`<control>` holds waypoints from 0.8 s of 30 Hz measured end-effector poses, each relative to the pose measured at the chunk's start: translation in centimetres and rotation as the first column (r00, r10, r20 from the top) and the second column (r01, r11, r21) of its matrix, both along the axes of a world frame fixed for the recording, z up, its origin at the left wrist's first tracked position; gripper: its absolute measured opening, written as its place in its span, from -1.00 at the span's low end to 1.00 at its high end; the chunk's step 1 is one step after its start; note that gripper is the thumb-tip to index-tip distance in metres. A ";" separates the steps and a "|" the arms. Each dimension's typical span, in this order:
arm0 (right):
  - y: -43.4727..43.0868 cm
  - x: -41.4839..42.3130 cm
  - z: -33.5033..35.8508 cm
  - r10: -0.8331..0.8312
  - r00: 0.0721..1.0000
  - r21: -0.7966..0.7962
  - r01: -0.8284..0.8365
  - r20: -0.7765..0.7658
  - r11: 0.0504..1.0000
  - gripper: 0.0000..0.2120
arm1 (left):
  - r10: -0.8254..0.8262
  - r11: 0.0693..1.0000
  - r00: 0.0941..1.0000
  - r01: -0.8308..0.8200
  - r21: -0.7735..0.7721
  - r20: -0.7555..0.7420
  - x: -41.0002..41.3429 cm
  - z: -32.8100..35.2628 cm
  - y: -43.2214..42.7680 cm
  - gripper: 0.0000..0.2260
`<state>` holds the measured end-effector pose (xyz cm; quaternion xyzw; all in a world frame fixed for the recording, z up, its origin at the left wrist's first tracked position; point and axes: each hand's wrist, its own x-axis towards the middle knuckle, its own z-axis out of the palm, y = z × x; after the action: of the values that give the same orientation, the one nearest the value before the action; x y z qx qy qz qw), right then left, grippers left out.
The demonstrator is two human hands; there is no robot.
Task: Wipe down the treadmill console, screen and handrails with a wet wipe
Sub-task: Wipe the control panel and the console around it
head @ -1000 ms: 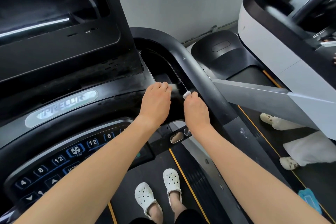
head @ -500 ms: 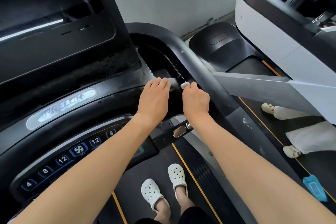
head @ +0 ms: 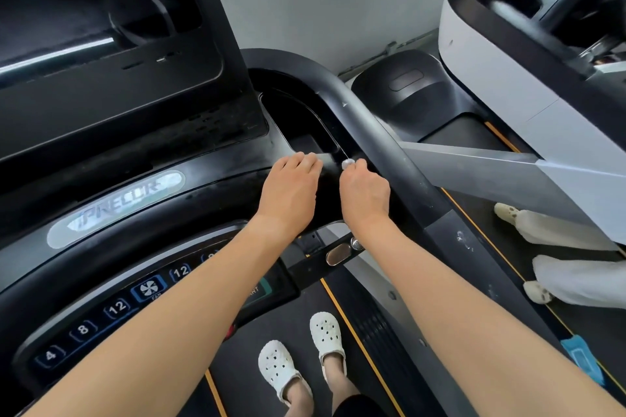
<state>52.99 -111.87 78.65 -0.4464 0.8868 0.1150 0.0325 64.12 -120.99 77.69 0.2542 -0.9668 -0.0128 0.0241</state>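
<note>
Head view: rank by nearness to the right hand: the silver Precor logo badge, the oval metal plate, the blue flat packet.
1. Oval metal plate, just below the right hand.
2. Silver Precor logo badge, well to the left.
3. Blue flat packet, low at far right.

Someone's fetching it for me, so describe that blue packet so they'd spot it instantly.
Follow the black handrail down the treadmill's right side. Past its lower end, on the neighbouring machine's dark deck, lies the blue packet. It's the only flat blue thing there; the white clogs nearby are bulkier.
</note>
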 end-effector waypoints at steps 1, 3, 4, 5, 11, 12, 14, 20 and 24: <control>-0.7 -0.2 0.2 0.008 1.000 -0.004 -0.008 0.013 1.000 -0.48 | 0.004 1.000 1.000 -0.004 0.000 -0.001 0.0 0.0 0.0 -0.54; -1.6 -0.5 0.3 0.019 1.000 0.001 -0.019 0.024 1.000 -0.49 | 0.010 1.000 1.000 -0.010 0.000 -0.001 0.0 0.1 0.0 -0.53; -1.8 -0.6 0.3 0.020 1.000 0.007 -0.021 0.022 1.000 -0.48 | 0.013 1.000 1.000 -0.013 0.004 0.000 -0.1 0.2 0.0 -0.53; -1.7 -0.5 0.3 0.019 1.000 0.010 -0.019 0.016 1.000 -0.47 | 0.015 1.000 1.000 -0.015 0.012 0.003 -0.1 0.3 0.1 -0.52; 2.1 0.3 -0.9 -0.030 0.999 -0.001 0.030 -0.041 1.000 -0.48 | 0.016 1.000 1.000 -0.016 0.023 0.013 0.1 0.8 0.2 -0.47; 2.7 0.4 -1.3 -0.037 0.998 0.001 0.037 -0.051 0.999 -0.45 | 0.014 1.000 1.000 -0.014 0.021 0.013 0.1 0.7 0.2 -0.46; 3.0 0.3 -1.5 -0.032 0.997 0.008 0.032 -0.068 0.999 -0.48 | 0.016 1.000 1.000 -0.016 0.018 0.011 0.1 0.7 0.2 -0.44; -1.8 -1.2 0.0 0.005 1.000 -0.042 -0.005 0.007 0.999 -0.60 | 0.033 0.999 0.999 -0.033 0.021 0.021 -0.2 0.4 0.2 -0.45; -2.2 -1.2 0.3 0.004 1.000 -0.020 -0.004 0.015 1.000 -0.58 | 0.029 0.999 0.999 -0.029 0.039 0.020 -0.2 0.4 0.2 -0.46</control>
<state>51.78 -114.06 78.90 -0.4493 0.8868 0.1027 0.0346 63.91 -120.76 78.12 0.2687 -0.9627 -0.0291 0.0100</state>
